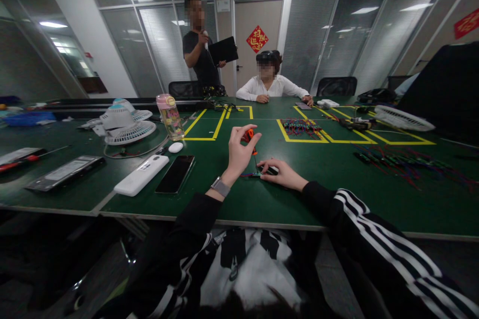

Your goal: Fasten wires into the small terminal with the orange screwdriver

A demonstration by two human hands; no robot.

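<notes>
Screwdriver (255, 151), grasped near-upright in the left hand (239, 149), points down at the board (256, 175); right hand (283, 174) (grip unclear) probably steadies it.

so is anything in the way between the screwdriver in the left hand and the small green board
Nothing visible. The screwdriver in the left hand points down at the small green board; the right hand is beside them, not between. Whether the tip touches is too small to tell.
</notes>
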